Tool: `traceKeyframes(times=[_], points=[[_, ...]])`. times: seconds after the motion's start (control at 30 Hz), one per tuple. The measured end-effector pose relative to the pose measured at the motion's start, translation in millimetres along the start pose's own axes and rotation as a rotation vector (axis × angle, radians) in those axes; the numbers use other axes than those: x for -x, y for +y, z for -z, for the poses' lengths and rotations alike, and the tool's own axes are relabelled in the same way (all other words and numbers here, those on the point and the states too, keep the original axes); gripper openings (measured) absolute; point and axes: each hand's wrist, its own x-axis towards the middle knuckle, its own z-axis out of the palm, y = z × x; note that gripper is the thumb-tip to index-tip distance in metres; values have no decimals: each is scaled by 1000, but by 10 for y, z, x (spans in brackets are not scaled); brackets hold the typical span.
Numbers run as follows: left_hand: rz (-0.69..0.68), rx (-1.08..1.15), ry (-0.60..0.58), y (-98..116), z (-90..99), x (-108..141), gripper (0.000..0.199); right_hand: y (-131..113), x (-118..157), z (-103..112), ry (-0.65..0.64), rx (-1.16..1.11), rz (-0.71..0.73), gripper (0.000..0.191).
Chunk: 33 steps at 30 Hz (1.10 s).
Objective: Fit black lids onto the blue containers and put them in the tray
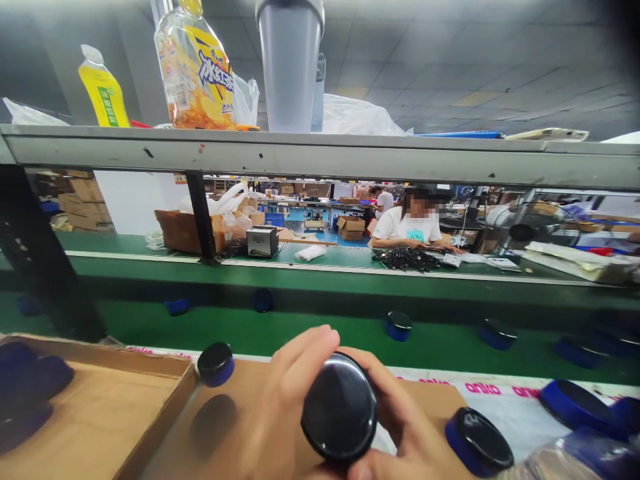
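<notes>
At the bottom centre of the frame, both hands close around one round black-topped puck: the left hand wraps its left side, the right hand cups its right. It looks rigid, light and glossy, so likely slippery; the rim seems the safest hold. Two similar blue-sided pucks sit near, one at lower left, one at lower right. A cardboard tray lies lower left. Farther back, roughly six more pucks dot the green conveyor.
</notes>
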Motion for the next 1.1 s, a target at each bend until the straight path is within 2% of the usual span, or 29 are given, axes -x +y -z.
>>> traceKeyframes(times=[0.07,0.13,0.2,0.27,0.33,0.47,0.53,0.6,0.67,0.77,0.83,0.97,1.03,1.1], points=[[-106,-97,-42,-48,136,-55,80,129,-59,-22,94,-147,-12,67],[-134,-255,-15,-49,318,-115,87,312,-116,-38,146,-305,-54,60],[-97,-429,56,-14,498,-157,80,481,-168,-58,130,-438,-140,54],[-64,-567,89,9,627,-172,64,569,-207,-99,77,-564,-243,64],[-57,-625,28,-21,682,-165,60,557,-226,-170,7,-700,-315,74],[-86,-416,-333,-166,637,-145,88,381,-211,-353,-152,-937,-363,78],[33,-287,-482,-188,603,-157,82,303,-184,-417,-225,-1089,-384,76],[217,-219,-515,-161,586,-186,67,254,-148,-444,-256,-1182,-424,73],[357,-170,-481,-119,582,-223,60,229,-109,-440,-289,-1137,-433,74],[465,-78,-452,-84,577,-272,59,217,-64,-403,-444,-1004,-363,89],[482,-28,-446,-85,568,-289,57,215,-50,-378,-488,-961,-347,92],[477,-27,-460,-112,546,-306,58,202,-46,-376,-398,-932,-391,86],[415,-67,-441,-128,552,-320,54,212,-63,-393,-217,-820,-423,83],[324,-109,-360,-143,586,-340,46,271,-116,-390,11,-584,-405,78]])
